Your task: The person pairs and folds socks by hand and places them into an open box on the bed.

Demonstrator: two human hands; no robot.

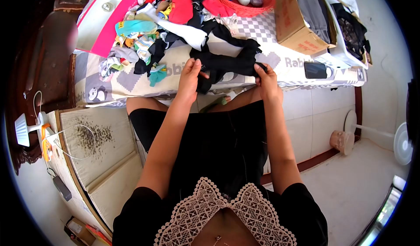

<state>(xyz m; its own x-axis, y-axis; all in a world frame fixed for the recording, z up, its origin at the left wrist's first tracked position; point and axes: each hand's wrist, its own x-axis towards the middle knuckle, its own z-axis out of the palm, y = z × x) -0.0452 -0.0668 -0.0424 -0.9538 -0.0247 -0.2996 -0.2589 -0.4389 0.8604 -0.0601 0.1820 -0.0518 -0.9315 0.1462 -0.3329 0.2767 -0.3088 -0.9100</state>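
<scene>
Over the printed bedsheet (286,73), left hand (190,76) and right hand (267,79) pinch a black sock (227,64) between them, apparently straightening it; folding would need its ends aligned.

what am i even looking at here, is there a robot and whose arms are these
There is no robot: these are a person's own bare arms. The single picture comes from a camera worn on that person's head, looking forward and down, so their lap and lace collar show below.

The left hand and right hand hold a black cloth item between them; its exact kind is hard to tell.

In front is a surface with a patterned cover. On it lie a mixed pile of socks and small fabric pieces, a pink and white box, a red basket, a cardboard box and a phone.
</scene>
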